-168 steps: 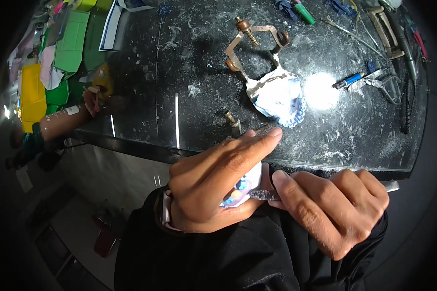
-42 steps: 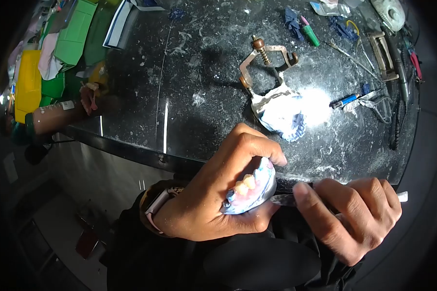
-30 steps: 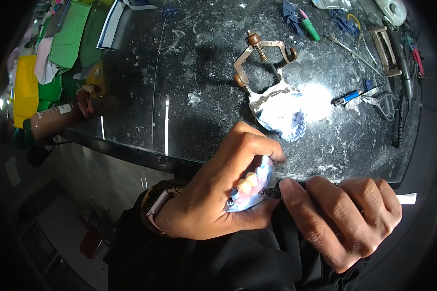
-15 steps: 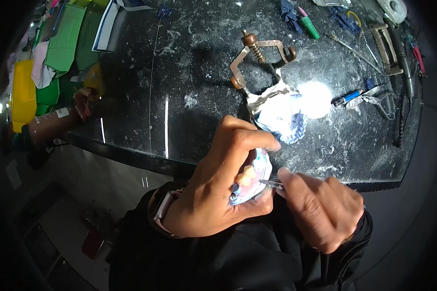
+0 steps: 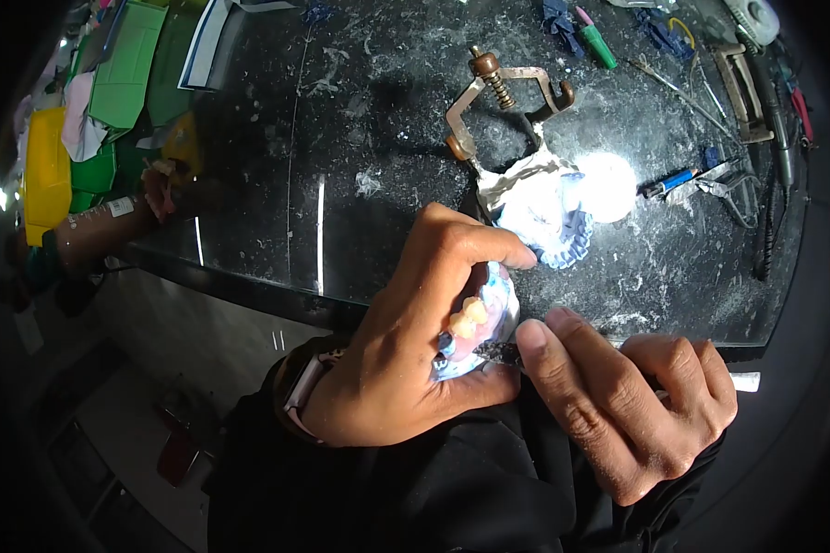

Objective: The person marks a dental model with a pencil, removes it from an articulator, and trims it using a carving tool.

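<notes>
My left hand (image 5: 424, 304) is closed around a dental cast (image 5: 498, 309), blue and white with pink wax and a few yellowish teeth facing up. Held between the thumb and fingers of my right hand (image 5: 632, 396) is a slim dental hand tool; its dark tip meets the cast's lower right edge, and its pale handle end (image 5: 745, 381) sticks out behind the hand. Most of the tool is hidden by my fingers. Just beyond my left hand, a second dental cast (image 5: 567, 247) sits on the bench, mounted on a metal articulator (image 5: 466, 109).
The dark bench (image 5: 378, 120) is dusted with white scraps. At right lie a blue-handled knife (image 5: 670, 182), metal tools and a handpiece (image 5: 782, 152). A green pen-like item (image 5: 598, 46) is at the back. Green and yellow bins (image 5: 46, 175) stand at left, near another person's arm (image 5: 101, 226).
My right hand has shifted right and down and turned, so the tool's handle end now shows. The tool tip moved slightly lower on the cast. My left hand keeps its hold.
</notes>
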{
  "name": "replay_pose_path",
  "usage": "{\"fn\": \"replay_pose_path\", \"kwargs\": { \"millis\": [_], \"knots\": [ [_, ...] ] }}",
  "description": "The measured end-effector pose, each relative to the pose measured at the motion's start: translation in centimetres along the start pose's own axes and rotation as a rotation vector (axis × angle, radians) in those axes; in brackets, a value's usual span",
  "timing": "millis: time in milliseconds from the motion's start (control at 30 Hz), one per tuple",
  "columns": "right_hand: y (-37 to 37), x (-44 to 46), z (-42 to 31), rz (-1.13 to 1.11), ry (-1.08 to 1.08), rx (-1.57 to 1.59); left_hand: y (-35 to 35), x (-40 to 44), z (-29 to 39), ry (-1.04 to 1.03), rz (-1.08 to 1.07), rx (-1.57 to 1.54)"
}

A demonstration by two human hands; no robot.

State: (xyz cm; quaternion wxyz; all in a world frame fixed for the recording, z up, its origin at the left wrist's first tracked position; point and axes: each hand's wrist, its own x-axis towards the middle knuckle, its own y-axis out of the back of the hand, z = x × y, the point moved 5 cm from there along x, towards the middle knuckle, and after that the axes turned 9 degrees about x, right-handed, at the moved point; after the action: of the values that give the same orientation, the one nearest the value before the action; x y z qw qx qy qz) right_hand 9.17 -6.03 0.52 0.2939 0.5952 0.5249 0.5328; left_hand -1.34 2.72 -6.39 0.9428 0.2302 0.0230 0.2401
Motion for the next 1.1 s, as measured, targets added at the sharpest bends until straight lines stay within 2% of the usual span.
{"fn": "replay_pose_path", "kwargs": {
  "millis": [167,300,400,533,633,800,833,967,1100],
  "knots": [
    [-0.5,0.1,-0.3,-0.023,0.046,-0.038,-0.2,0.1,0.0,-0.004,0.040,0.038],
    [-1.8,-1.3,-0.1,0.137,0.027,0.117,-0.1,0.0,0.1,0.006,0.072,0.068],
    [-2.4,-1.7,0.1,0.255,-0.064,0.104,0.0,0.1,0.2,0.003,0.076,0.095],
    [-2.6,-1.9,0.5,0.242,-0.145,0.252,0.0,-0.1,0.2,0.060,0.067,0.087],
    [-2.6,-2.0,1.0,0.197,-0.153,0.345,0.2,0.4,0.3,-0.013,0.075,0.076],
    [-0.4,-0.3,0.6,0.066,-0.041,0.123,0.2,0.3,-0.1,0.000,0.058,0.068],
    [-0.4,-0.4,0.4,0.075,-0.084,0.074,0.2,0.3,-0.2,0.009,0.054,0.060],
    [-0.6,-0.3,0.2,0.017,-0.001,0.048,0.2,0.3,0.0,0.026,0.071,0.053],
    [-1.0,-0.5,0.0,0.079,0.016,0.028,0.1,0.3,-0.1,0.051,0.108,0.042]
  ]
}}
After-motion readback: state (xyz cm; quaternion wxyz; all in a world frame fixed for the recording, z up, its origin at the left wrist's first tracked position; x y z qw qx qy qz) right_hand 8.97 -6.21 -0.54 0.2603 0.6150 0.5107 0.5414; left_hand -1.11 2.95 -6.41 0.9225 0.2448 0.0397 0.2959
